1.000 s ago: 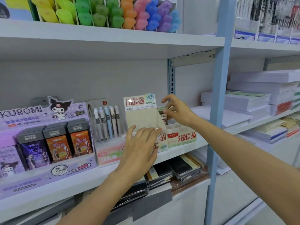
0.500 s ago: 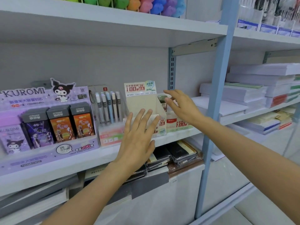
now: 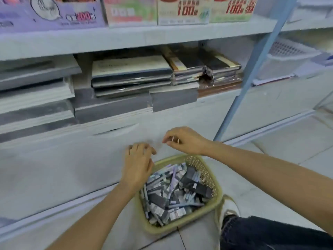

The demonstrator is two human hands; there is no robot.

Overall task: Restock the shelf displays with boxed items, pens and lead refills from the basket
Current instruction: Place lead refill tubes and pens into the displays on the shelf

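A yellow-green plastic basket stands on the floor, full of several grey and lilac lead-refill packs and dark boxes. My left hand hovers over the basket's far left rim, fingers loosely curled, holding nothing. My right hand hangs above the basket's far edge, fingers bent downward, with nothing in it. The shelf displays show only as their lower fronts along the top: a purple one, a pink one and beige lead boxes.
Stacked notebooks and wrapped pads fill the lower shelf. A blue upright post stands to the right. The white cabinet front is behind the basket. My shoe and jeans leg are beside it.
Both hands have dropped from the beige lead box on the shelf down to the basket on the floor. The view has tilted down with them.
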